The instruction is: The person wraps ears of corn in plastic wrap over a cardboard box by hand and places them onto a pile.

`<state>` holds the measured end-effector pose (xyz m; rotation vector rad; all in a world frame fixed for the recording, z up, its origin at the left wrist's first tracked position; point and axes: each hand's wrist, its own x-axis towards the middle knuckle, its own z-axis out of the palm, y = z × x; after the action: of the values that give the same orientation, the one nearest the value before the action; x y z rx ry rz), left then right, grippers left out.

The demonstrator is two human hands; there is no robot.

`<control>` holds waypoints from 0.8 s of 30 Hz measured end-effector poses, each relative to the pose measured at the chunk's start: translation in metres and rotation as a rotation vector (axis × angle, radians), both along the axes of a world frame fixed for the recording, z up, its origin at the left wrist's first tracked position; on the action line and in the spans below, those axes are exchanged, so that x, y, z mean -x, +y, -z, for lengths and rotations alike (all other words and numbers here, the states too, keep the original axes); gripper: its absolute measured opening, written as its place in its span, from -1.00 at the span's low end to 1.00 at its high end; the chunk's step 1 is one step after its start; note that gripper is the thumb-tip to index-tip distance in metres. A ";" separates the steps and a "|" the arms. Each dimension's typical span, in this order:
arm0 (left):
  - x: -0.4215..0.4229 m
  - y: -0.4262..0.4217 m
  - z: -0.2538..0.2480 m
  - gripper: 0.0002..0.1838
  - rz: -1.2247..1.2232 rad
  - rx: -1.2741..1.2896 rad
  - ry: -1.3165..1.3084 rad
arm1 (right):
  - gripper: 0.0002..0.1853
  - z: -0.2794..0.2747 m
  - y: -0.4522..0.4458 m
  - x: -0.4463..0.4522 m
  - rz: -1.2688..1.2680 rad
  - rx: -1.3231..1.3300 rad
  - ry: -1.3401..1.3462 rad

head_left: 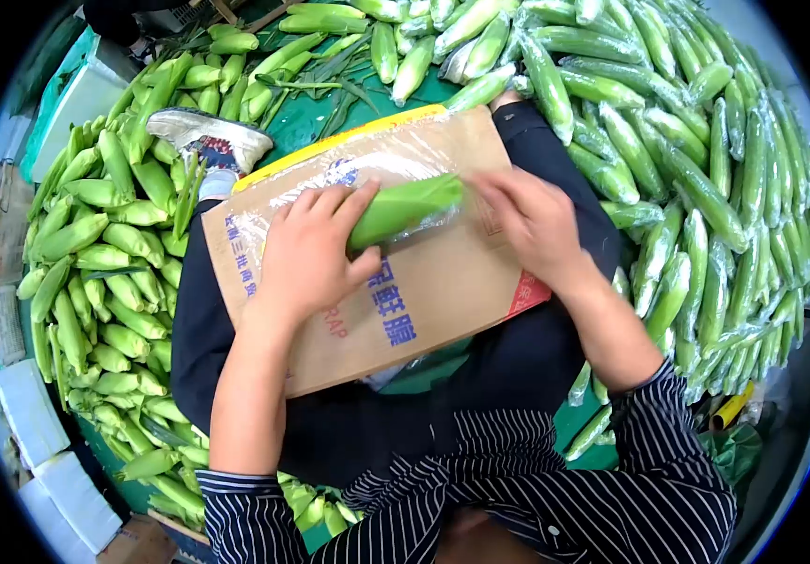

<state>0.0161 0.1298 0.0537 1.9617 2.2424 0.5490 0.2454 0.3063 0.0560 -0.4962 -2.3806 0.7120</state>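
Observation:
A green ear of corn in its husk [407,209] lies on clear plastic film [306,193] over a flat cardboard box [452,282] on my lap. My left hand [316,240] rests on the corn's left end, thumb and fingers spread around it. At the corn's right end is my right hand [527,216], its fingers bent together at the tip, slightly blurred. Whether those fingertips pinch the film or the husk is too small to tell.
Unwrapped corn [128,240] is heaped at the left, and film-wrapped corn [687,160] is piled high at the right. A shoe [212,136] shows beyond the box's upper left corner. Loose husk leaves [330,89] lie on the green floor ahead.

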 end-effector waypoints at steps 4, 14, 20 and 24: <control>0.023 -0.013 0.008 -0.21 -0.007 -0.244 0.090 | -0.42 0.027 0.006 0.074 -0.251 -0.224 -0.300; 0.027 -0.131 0.054 -0.82 -0.627 -0.314 0.041 | -0.18 0.047 0.011 0.073 -0.389 -0.352 -0.189; -0.058 -0.165 0.059 -0.81 -0.848 -0.655 -0.474 | -0.23 0.032 -0.037 0.012 -0.643 -0.195 -0.238; -0.079 -0.115 0.028 -0.48 -0.383 -0.277 -0.177 | -0.25 0.018 -0.047 0.017 -0.548 -0.164 -0.349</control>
<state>0.0955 0.0151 0.0259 1.5042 2.5460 1.0824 0.2286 0.2597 0.0382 0.1287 -2.9138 0.6893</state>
